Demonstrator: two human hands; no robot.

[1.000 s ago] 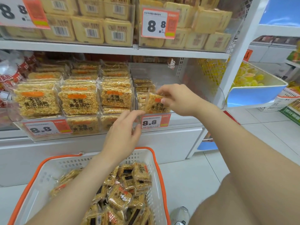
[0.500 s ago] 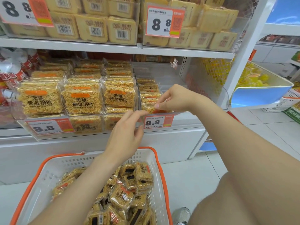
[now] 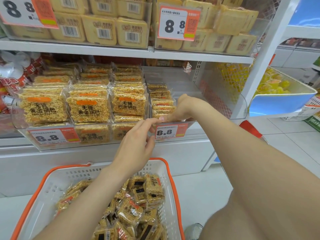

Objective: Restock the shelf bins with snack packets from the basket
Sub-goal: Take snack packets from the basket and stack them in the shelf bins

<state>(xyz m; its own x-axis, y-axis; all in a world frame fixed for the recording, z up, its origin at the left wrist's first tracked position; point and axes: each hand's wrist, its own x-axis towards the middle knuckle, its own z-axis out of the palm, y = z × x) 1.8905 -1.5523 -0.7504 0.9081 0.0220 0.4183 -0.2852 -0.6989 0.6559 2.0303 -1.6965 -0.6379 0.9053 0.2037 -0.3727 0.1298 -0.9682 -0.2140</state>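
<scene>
Your right hand (image 3: pixel 183 110) reaches over the front lip of the clear plastic shelf bin (image 3: pixel 225 101) at 1 o'clock from the frame's centre. Its fingers curl down onto the low stack of clear-wrapped golden rice-crisp packets (image 3: pixel 161 103) at the bin's left side. You cannot tell whether they pinch a packet or only press on the stack.

Your left hand (image 3: pixel 136 141) is raised just below, at 7 o'clock from the right one. Its fingers are loosely bent and hold nothing, with the index tip at the bin's front lip, touching or nearly touching a right fingertip. The orange-and-white 8.8 price tag (image 3: pixel 170 131) sits just right of that hand.

At 9 o'clock the neighbouring clear bin (image 3: pixel 22 125) is packed full with larger packs of the same snack (image 3: pixel 88 110).

At 6 o'clock, under your left forearm, the white plastic basket with an orange rim (image 3: pixel 52 184) holds a heap of loose small packets (image 3: pixel 131 210).
</scene>
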